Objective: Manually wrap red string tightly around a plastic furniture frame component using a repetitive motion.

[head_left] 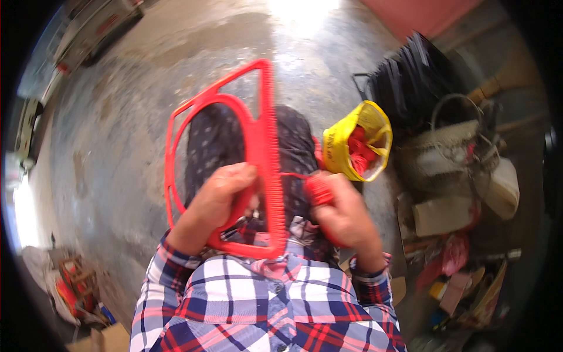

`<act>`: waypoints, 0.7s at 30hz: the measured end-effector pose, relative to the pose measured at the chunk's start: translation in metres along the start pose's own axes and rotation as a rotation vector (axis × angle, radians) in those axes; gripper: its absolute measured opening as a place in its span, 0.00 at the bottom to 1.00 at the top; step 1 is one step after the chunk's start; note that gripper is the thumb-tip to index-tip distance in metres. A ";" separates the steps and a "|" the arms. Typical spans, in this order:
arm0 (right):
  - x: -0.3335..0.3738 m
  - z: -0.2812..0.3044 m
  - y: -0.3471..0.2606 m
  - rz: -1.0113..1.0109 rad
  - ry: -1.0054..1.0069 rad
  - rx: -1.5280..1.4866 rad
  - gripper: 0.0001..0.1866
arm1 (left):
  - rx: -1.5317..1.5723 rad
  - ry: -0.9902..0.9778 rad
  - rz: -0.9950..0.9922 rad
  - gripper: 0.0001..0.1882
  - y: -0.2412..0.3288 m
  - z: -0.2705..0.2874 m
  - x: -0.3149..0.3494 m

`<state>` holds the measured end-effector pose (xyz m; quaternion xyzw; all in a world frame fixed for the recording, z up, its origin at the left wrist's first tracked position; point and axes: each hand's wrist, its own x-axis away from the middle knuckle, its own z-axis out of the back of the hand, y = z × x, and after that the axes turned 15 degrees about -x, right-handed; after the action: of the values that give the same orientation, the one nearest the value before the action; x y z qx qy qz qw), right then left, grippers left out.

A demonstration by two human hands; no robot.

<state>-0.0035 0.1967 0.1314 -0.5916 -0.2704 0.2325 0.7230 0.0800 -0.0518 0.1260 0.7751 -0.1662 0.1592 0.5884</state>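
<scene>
Above my lap stands a red plastic frame with a big oval opening and small teeth along its right-hand edge. My left hand is closed on the frame's inner rim, low in the opening. Just right of the frame, my right hand is closed around a red ridged bundle; motion blur hides what exactly it is made of. A thin red strand runs between the toothed edge and this bundle. Both forearms come up in plaid sleeves.
Right of my knees stands an open yellow bag with red pieces inside. Beyond it are a black ribbed item, a wire-handled basket and cardboard scraps. A small wooden stool sits at the lower left. Vehicles stand at the far left.
</scene>
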 end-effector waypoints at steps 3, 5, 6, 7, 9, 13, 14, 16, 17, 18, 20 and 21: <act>0.006 -0.033 0.008 0.156 -0.196 0.342 0.22 | 0.068 0.020 -0.081 0.18 0.007 0.003 0.005; 0.008 -0.036 0.003 0.197 -0.232 0.364 0.23 | 0.053 -0.010 -0.076 0.18 0.006 0.000 0.000; 0.010 -0.031 0.001 0.189 -0.210 0.364 0.23 | 0.032 0.001 -0.061 0.18 0.001 0.001 -0.003; 0.011 -0.025 -0.002 0.233 -0.177 0.323 0.21 | 0.011 0.014 -0.047 0.18 -0.002 -0.001 -0.006; 0.012 -0.018 0.001 0.274 -0.135 0.277 0.19 | 0.004 -0.009 -0.003 0.16 -0.006 -0.004 -0.008; 0.009 0.030 0.018 0.109 0.160 -0.185 0.08 | 0.015 -0.019 0.064 0.15 -0.014 -0.004 -0.007; 0.005 0.045 0.028 -0.082 0.283 -0.421 0.07 | 0.028 -0.009 0.068 0.14 -0.013 -0.006 -0.006; -0.013 0.077 0.085 -0.028 0.540 -0.170 0.08 | 0.038 -0.022 0.085 0.14 -0.017 -0.005 -0.007; -0.020 0.093 0.113 -0.134 0.635 -0.102 0.10 | 0.035 -0.027 0.091 0.14 -0.016 -0.008 -0.009; -0.030 0.106 0.150 -0.167 0.671 0.121 0.11 | 0.043 -0.015 0.096 0.14 -0.016 -0.010 -0.010; -0.047 0.123 0.207 -0.393 0.594 0.254 0.19 | 0.049 -0.022 0.092 0.14 -0.014 -0.011 -0.011; -0.056 0.127 0.226 -0.390 0.586 0.248 0.19 | 0.046 -0.012 0.093 0.14 -0.012 -0.012 -0.012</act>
<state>-0.1331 0.2960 -0.0777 -0.4785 -0.1293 -0.0578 0.8666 0.0742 -0.0366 0.1136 0.7810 -0.2018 0.1852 0.5612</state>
